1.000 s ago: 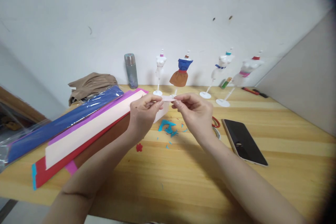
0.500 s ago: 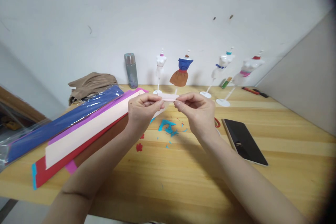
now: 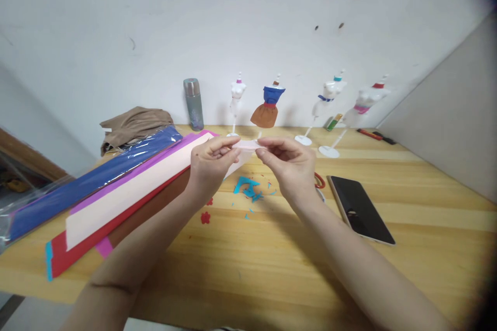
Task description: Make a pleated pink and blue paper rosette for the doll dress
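A small piece of pale pink paper (image 3: 245,145) is held up over the wooden table (image 3: 272,248) between both hands. My left hand (image 3: 209,168) pinches its left end with thumb and fingers closed. My right hand (image 3: 289,165) pinches its right end the same way. Below the hands lie blue paper scraps (image 3: 247,187) and a small red paper flower (image 3: 205,217).
Long sheets of blue, purple, pink and red paper (image 3: 116,194) lie at the left. A phone (image 3: 359,208) lies at the right, red-handled scissors (image 3: 319,181) beside it. Several small white mannequins (image 3: 237,106), one in a blue and brown dress (image 3: 267,108), a bottle (image 3: 193,104) and a brown cloth (image 3: 134,124) stand along the wall.
Both hands have risen slightly with the pink paper and shifted their pinch on it. Nothing else on the table has moved.
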`<state>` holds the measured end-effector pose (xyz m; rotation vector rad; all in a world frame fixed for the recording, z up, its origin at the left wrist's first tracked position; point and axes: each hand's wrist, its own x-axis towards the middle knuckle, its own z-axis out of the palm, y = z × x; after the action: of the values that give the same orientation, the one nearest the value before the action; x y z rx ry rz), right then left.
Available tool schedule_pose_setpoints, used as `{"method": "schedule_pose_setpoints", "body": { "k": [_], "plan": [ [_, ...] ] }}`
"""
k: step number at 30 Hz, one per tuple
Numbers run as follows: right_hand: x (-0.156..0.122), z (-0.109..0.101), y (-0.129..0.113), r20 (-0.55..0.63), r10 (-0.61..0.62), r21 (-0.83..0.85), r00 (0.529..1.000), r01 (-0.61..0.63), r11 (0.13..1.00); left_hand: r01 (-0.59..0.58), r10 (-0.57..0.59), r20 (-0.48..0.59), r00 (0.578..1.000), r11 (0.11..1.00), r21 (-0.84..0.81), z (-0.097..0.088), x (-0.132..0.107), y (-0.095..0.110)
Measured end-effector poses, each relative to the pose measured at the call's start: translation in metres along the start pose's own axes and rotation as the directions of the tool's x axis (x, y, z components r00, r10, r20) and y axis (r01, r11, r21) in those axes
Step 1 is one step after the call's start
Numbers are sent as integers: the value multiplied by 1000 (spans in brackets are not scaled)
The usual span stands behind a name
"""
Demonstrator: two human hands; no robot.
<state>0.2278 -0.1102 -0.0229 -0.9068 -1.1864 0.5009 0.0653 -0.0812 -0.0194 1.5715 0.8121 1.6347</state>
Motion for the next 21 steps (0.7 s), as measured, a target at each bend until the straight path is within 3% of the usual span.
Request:
{"method": "schedule_pose_setpoints", "body": {
  "k": [5, 11, 17, 21],
  "plan": [
    [-4, 0, 1, 31, -66, -112, 997, 69, 991, -136, 134, 23, 991, 981, 137, -2, -3, 6],
    [-5, 0, -4, 82, -172, -249, 982, 187, 950, -192, 180, 68, 981, 938, 288, -4, -4, 10],
    [-5, -2, -5, 92, -183, -323, 979, 203, 924, -108, 103, 34, 994, 950, 293, -2, -5, 9],
    [-6, 0, -2, 43, -83, -266, 996, 91, 960, 67, -67, -4, 998, 991, 114, 3, -6, 8]
  ]
}}
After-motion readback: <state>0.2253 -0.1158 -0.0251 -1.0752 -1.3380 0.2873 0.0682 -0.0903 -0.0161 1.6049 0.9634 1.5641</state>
